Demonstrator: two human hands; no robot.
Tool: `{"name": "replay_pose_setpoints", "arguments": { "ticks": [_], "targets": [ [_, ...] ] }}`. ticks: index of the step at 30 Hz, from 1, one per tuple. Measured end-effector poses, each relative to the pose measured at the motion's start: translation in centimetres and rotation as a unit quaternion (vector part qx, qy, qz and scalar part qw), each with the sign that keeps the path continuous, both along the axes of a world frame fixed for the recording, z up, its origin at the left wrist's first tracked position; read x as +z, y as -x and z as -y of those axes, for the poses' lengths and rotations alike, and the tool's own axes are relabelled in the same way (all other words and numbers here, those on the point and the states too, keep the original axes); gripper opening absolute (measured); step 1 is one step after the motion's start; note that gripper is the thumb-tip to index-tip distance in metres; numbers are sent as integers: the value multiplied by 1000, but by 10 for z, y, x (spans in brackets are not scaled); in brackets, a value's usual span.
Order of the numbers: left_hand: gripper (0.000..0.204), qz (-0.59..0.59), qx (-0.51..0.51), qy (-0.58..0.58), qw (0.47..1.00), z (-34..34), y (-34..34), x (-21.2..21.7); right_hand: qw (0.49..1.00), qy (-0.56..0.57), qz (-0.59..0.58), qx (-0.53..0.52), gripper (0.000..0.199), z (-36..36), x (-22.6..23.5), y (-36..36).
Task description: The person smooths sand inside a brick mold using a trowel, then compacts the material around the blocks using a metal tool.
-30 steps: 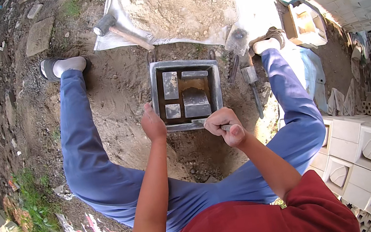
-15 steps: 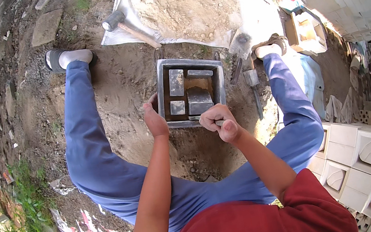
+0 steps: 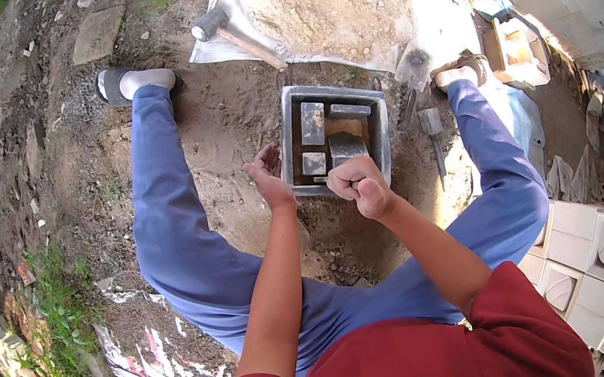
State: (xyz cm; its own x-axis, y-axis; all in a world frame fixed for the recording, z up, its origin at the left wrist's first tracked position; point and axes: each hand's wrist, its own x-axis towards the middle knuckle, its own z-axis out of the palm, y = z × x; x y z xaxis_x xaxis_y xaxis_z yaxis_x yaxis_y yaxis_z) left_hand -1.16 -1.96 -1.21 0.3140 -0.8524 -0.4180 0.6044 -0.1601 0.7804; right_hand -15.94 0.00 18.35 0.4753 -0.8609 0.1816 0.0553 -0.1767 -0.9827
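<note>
A square grey metal mould (image 3: 294,137) sits on the ground between my legs. Inside it stand several dark rectangular blocks, among them a tall one (image 3: 312,123) at the left and a wider one (image 3: 347,147) at the right, with brownish material between them. My left hand (image 3: 270,178) is open beside the mould's left wall, fingers apart and palm turned toward it. Over the near right part of the mould, my right hand (image 3: 360,185) is closed around a thin tool. Most of that tool is hidden by the fingers, so its kind is unclear.
A mallet (image 3: 210,24) lies beyond the mould, beside a white sheet (image 3: 217,50) heaped with sandy material (image 3: 335,9). Right of the mould are a trowel (image 3: 413,64) and a small hammer-like tool (image 3: 430,123). Pale hollow blocks (image 3: 579,245) are stacked at the lower right.
The whole view has shifted, placing the scene farther right. My left hand's fingers have spread and show more. Relative to the mould, my right hand has moved left and slightly farther in.
</note>
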Motion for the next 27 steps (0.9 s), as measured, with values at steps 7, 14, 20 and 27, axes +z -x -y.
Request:
{"name": "replay_pose_setpoints", "arguments": {
  "ticks": [7,14,20,27],
  "targets": [
    [92,26,-46,38,998,-2,-4,1,999,-1,15,-29,70,0,3,-19],
    [94,38,-63,65,995,-5,-6,8,999,-1,45,-27,69,-2,4,-26],
    [95,0,-74,47,996,-8,-9,8,998,6,24,-58,73,5,4,-40],
    [95,-27,-65,40,997,-7,-10,13,997,-45,48,-47,77,5,-8,-31]
  ]
}}
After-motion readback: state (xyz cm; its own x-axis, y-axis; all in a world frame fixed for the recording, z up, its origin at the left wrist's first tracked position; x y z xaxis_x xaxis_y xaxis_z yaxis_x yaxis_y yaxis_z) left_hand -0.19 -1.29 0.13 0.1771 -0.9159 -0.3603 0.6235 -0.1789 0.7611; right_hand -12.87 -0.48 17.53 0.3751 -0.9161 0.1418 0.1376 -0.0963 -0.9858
